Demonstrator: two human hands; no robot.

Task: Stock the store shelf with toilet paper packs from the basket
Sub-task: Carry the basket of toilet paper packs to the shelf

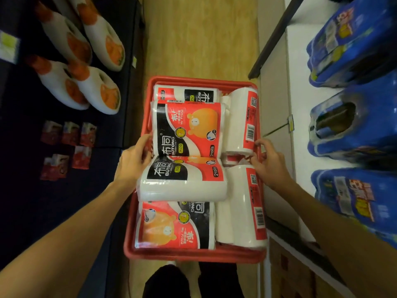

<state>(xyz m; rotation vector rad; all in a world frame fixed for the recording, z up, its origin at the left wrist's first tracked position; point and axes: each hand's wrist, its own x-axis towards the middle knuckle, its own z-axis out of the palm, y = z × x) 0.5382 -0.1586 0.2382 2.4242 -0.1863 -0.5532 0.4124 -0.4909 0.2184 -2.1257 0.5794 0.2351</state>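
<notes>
Between the two hands sits the red plastic basket, on the floor and packed with toilet paper packs. Left hand presses curled fingers against the left side of the top pack — a soft two-roll bundle in glossy film, lifted and tilted above its neighbours, probably so it can be drawn out. Right hand, fingers bent, pinches crinkled wrapper at the basket's right rim between two packs lying on their sides; whether it grips a pack or only film I cannot tell. Just right of that hand runs the white shelf — smooth, flat, holding blue film-wrapped bundles, with bare space beside them for stock.
</notes>
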